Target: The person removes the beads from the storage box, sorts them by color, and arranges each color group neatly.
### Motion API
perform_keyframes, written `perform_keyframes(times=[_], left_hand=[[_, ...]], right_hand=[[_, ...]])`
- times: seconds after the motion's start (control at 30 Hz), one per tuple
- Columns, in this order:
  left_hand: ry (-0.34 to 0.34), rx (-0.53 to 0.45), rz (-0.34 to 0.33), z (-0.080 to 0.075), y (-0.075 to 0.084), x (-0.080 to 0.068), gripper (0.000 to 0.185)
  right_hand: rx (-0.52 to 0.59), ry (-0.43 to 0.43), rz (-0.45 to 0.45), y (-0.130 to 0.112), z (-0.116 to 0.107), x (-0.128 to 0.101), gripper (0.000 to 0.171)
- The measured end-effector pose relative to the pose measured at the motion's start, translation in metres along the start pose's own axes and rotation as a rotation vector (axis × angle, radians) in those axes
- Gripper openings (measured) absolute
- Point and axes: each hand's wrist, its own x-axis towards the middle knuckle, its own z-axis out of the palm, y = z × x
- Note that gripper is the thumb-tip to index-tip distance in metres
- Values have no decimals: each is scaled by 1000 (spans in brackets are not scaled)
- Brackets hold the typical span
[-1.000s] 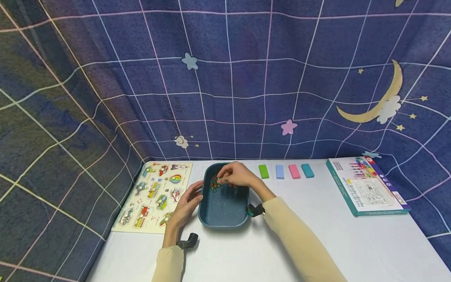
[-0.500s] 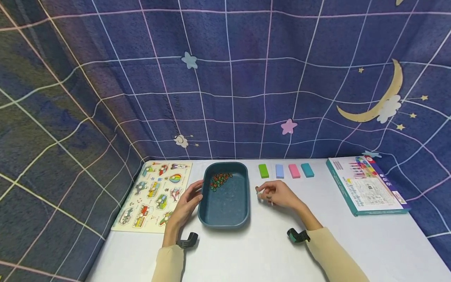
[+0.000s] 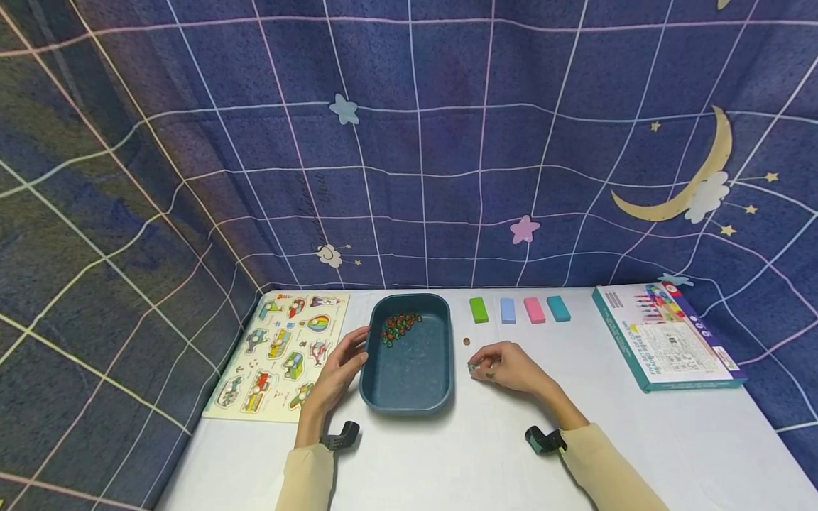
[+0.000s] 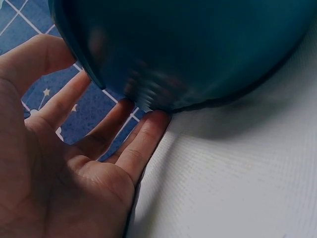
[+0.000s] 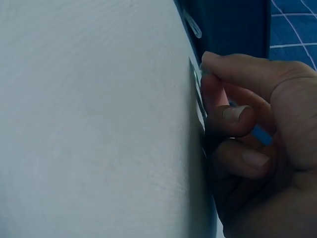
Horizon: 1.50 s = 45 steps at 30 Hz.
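Teal tray [image 3: 405, 397] sits mid-desk [image 3: 447, 461] with beads [image 3: 399, 327] at its far end; left hand [image 3: 339, 369] rests relaxed against its side. Right hand [image 3: 508, 367] pinches something small, just right. Box [image 3: 664, 341] print is unreadable.

Left hand [image 3: 336, 372] flat, fingers straight; right hand [image 3: 505, 367] curled, fingertips pinched.

White table [image 3: 639, 440] with teal tray [image 3: 405, 402], puzzle board [image 3: 281, 351], four coloured blocks [image 3: 517, 310], a box [image 3: 664, 337], one small bead [image 3: 466, 341].
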Motion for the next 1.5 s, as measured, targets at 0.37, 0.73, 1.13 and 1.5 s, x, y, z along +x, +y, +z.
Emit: perform_keyframes(times=[0.37,0.73,1.13,1.5], left_hand=[[7,5,-1,1,-1,1,59],[32,13,-31,0,2,-1,58],[31,8,-19,0,4,0,57],[9,-1,-23,3,2,-1,59]], right_hand=[[61,-19,-13,0,-7,4,18],[268,-5,-9,-61,-29,43,30],[253,-23,-98,-123,30,116,22],[16,-121,33,-107,70,137,13]])
